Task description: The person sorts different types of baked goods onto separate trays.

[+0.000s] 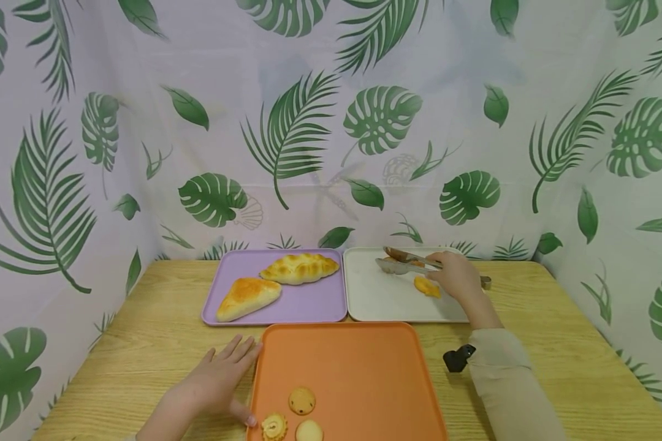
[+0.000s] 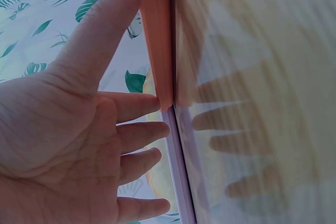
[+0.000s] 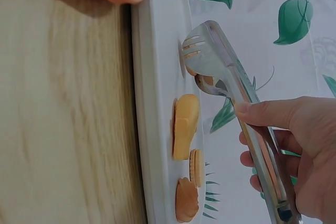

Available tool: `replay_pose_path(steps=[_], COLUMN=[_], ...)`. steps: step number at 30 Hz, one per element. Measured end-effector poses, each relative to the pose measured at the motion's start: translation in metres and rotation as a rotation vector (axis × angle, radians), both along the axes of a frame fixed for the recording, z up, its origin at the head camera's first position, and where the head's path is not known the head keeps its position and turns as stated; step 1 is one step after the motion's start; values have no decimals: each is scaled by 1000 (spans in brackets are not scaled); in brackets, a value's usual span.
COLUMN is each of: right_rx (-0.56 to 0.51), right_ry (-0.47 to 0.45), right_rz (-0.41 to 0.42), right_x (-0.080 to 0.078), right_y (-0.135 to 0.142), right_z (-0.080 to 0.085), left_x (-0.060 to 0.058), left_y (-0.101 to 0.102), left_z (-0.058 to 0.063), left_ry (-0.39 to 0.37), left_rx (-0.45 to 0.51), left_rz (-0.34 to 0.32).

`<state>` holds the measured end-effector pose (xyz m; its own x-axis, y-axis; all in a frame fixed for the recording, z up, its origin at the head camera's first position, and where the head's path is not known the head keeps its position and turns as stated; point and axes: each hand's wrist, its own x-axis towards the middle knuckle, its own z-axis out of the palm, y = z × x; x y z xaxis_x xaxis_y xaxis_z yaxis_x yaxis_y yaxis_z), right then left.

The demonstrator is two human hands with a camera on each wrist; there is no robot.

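Observation:
My right hand [image 1: 459, 280] grips a pair of metal tongs [image 3: 211, 56] over the white tray [image 1: 375, 306]. Between the tong ends, in the right wrist view, part of an orange-brown piece [image 3: 191, 65] shows; the tongs hide the rest. Closer to the hand on that tray lie a yellow piece of pastry [image 3: 186, 129], a round sandwich-like biscuit [image 3: 196, 167] and a brown piece [image 3: 187, 201]. My left hand [image 1: 212, 383] lies beside the orange tray [image 1: 364, 380] with fingers spread, thumb at its left rim. Three small biscuits [image 1: 301, 401] sit in that tray's near left part.
A purple tray [image 1: 309, 306] at the back left carries a triangular bread [image 1: 248, 299] and a long braided bread [image 1: 299, 269]. A small black object [image 1: 458, 358] appears by the right sleeve. Leaf-patterned cloth [image 1: 309, 122] surrounds the wooden table [image 1: 149, 318].

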<state>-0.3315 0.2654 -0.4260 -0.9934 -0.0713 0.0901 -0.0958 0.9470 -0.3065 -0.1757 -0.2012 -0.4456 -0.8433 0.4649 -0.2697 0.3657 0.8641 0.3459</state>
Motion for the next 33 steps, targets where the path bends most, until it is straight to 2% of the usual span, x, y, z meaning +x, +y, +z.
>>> replay_pose_path(steps=[13,18,25,33], right_rx=[-21,-23,-7,16], right_ry=[-23,-28,-16,98], right_rz=[-27,-31,-35,34], right_x=[-9,-6,10,38], right_y=[-1,-2,-3,-3], right_z=[-1,1,9,13], left_x=[0,0,0,-1], left_y=[0,0,0,-1], left_z=[0,-1,-2,-2], left_ry=[-1,-3,4,2], left_rx=[-2,-4,-8,-1], left_rz=[7,4,5,-2])
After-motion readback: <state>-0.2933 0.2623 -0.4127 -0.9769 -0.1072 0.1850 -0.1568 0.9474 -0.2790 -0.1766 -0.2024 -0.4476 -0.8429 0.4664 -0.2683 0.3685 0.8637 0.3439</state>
